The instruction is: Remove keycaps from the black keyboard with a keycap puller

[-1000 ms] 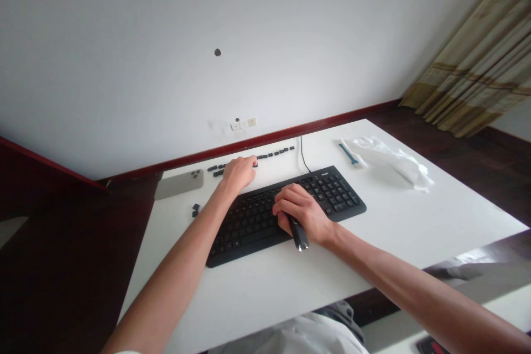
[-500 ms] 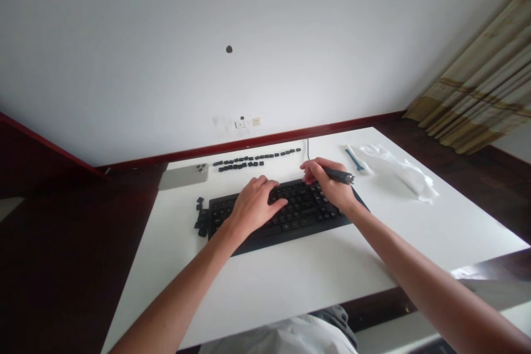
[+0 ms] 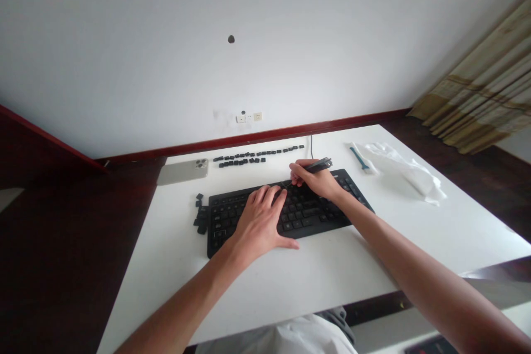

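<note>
Bench (image 3: 332, 271): white, under our keyboard (image 3: 305, 213).
Room: wall (image 3: 157, 44) behind keyboard, curtain (image 3: 477, 88) right of it.
Left grip (image 3: 260, 220): apart, on keyboard.
Right grip (image 3: 318, 181): clamped on tool (image 3: 319, 165), over keyboard.
Key lettering (image 3: 296, 224): too small for us to read.

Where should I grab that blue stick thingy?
Probably pinch the blue stick around its thin middle, coming down from above and a little from the left. It's long and slim and lies flat, and the crumpled white cloth is on its right.
</note>
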### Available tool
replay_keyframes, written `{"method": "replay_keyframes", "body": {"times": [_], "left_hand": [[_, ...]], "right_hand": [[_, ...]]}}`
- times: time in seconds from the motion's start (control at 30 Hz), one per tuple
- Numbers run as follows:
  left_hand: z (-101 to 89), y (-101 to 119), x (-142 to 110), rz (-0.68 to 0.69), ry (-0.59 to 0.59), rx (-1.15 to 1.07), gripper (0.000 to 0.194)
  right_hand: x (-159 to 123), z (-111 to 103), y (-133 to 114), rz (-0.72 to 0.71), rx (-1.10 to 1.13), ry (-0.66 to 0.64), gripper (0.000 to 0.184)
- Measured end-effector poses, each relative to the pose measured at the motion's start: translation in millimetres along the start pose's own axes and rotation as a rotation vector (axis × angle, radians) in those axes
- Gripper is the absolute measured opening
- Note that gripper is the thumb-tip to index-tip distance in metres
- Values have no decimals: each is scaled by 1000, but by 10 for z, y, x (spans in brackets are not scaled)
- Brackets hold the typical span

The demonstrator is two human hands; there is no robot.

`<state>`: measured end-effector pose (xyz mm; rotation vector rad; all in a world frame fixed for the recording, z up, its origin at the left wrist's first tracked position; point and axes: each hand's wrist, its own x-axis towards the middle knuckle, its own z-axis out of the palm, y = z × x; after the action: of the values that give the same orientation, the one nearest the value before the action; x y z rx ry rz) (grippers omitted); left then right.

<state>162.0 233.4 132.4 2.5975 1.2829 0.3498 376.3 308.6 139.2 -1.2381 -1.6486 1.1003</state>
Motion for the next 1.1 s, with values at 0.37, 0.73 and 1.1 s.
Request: {"method": "replay_keyframes", "body": {"times": [0.37,0.73,1.1], "left_hand": [[4,-120,14,7,-104,-18,131],[-29,-192,78,40,-81,-60,129],[-16,-195,55,14,-73,-54,123]], "right_hand": [[-81,40,-38,-67,-129,81,41],[-53,49,-37,-87,-61,143,49],[92,42,-45,-35,-76,-9,49]]}}
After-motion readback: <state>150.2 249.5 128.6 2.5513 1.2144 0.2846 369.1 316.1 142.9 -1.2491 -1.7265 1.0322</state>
